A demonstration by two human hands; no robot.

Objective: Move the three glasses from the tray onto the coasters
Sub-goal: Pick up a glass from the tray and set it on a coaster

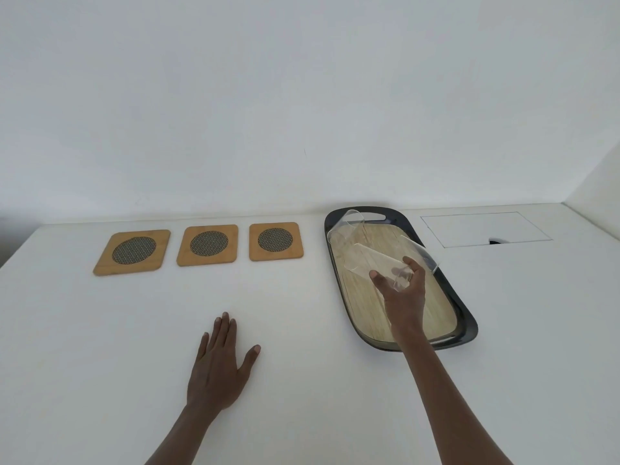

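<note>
Three wooden coasters with dark mesh centres lie in a row on the white table: left [132,252], middle [208,245], right [275,241]. All three are bare. To their right sits a dark-rimmed tray [466,325] with a wooden base. Clear glasses stand on it: one at the far end [347,228], one at the right edge [417,251]. My right hand [404,290] wraps around the nearest glass [375,265] over the tray. Flat on the table, fingers spread, rests my left hand [218,364].
A rectangular flush panel with a small dark notch [486,228] is set into the table behind the tray. The white wall runs along the table's back edge, and another wall closes in at the far right.
</note>
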